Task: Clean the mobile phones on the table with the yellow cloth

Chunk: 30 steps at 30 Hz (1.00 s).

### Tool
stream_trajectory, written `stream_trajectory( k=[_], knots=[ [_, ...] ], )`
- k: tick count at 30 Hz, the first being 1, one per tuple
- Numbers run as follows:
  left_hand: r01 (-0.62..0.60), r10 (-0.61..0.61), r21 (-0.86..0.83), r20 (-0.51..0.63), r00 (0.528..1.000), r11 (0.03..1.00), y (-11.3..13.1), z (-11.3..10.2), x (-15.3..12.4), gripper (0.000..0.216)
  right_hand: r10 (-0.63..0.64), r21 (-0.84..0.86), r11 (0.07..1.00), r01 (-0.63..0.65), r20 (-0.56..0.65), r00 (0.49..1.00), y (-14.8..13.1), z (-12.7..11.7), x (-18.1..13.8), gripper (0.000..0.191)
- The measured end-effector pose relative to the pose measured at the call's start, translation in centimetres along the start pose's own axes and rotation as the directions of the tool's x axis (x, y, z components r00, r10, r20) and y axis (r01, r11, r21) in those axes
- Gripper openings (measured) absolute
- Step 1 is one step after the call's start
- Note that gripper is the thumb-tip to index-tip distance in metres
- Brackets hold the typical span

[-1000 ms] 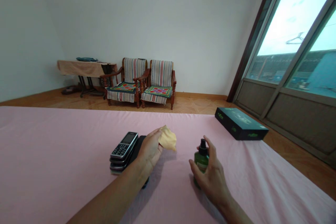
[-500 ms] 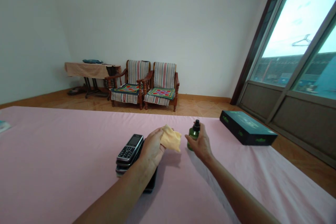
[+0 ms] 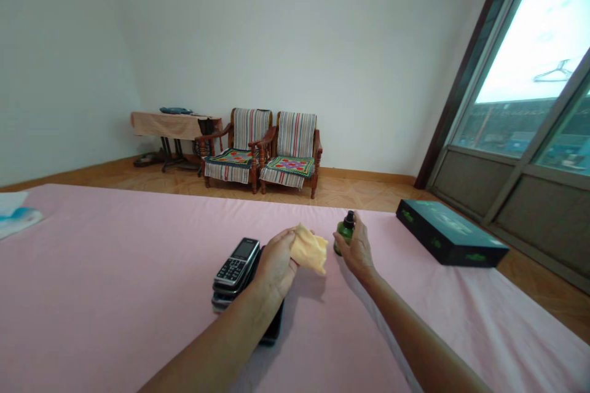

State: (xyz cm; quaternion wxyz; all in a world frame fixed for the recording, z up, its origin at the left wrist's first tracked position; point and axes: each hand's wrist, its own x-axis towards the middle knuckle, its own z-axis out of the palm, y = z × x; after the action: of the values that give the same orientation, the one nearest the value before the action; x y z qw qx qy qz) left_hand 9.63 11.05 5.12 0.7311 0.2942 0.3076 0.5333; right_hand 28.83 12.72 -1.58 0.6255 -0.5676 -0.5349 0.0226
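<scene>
On a pink-covered table (image 3: 115,270), a blue-and-white packet (image 3: 16,218) lies well left of a stack of mobile phones (image 3: 236,263), the keypad handset on top, apparently set aside within reach. Just right of the phones, the person's left hand (image 3: 275,261) has its grip clamped on a crumpled yellow cloth (image 3: 310,250), raised off the table with its loose fold turned toward the bottle. Farther right of the phones, the right hand (image 3: 357,250) closes its grip around a small green spray bottle (image 3: 343,233), dark green with a black pump top, held upright near the cloth. Well right of the phones rests a flat dark box (image 3: 449,233).
</scene>
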Motion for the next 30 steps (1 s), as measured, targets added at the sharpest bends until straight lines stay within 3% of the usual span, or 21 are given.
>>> stream_trajectory(
  k=[3,5,8,10,12,18,23,27,30],
  knots=[
    [-0.002,0.002,0.017,0.017,1.0,1.0,-0.5,0.3,-0.3,0.022,0.087,0.06,0.994,-0.086,-0.01,0.996,-2.6,-1.4,-1.6,0.054],
    [-0.007,0.006,0.031,0.033,0.999,0.999,-0.9,0.6,-0.7,0.015,0.152,0.127,0.979,-0.162,0.089,0.984,-4.9,-2.4,-3.2,0.044],
    [-0.022,0.019,0.055,0.062,0.998,0.998,-1.8,1.4,-1.6,0.01,0.25,0.222,0.923,-0.314,0.273,0.929,-8.1,-3.4,-5.7,0.049],
    [-0.036,0.029,0.076,0.081,0.996,0.996,-2.4,1.8,-2.5,0.009,0.391,0.393,0.719,-0.573,0.453,0.801,-9.6,-3.8,-7.2,0.05],
    [-0.048,0.036,0.11,0.102,0.994,0.993,-3.2,2.1,-3.4,0.011,0.444,0.473,0.581,-0.662,0.498,0.745,-10.2,-4.3,-8.2,0.048],
    [-0.071,0.029,0.268,0.156,0.987,0.961,-4.3,1.4,-5.9,0.023,0.445,0.45,0.638,-0.625,0.448,0.776,-9.9,-5.8,-9.4,0.039],
    [-0.149,0.088,0.426,0.16,0.983,0.893,-2.7,-0.8,-8.1,0.029,0.447,0.401,0.643,-0.652,0.494,0.746,-10.5,-6.2,-10.2,0.036],
    [-0.208,0.108,0.562,0.207,0.973,0.8,-1.7,-2.4,-9.6,0.025,0.39,0.373,0.707,-0.601,0.504,0.771,-11.6,-6.1,-10.7,0.036],
    [-0.217,0.09,0.592,0.236,0.968,0.776,-1.9,-3.0,-10.2,0.032,0.372,0.429,0.618,-0.659,0.579,0.725,-12.3,-5.9,-11.2,0.038]
  ],
)
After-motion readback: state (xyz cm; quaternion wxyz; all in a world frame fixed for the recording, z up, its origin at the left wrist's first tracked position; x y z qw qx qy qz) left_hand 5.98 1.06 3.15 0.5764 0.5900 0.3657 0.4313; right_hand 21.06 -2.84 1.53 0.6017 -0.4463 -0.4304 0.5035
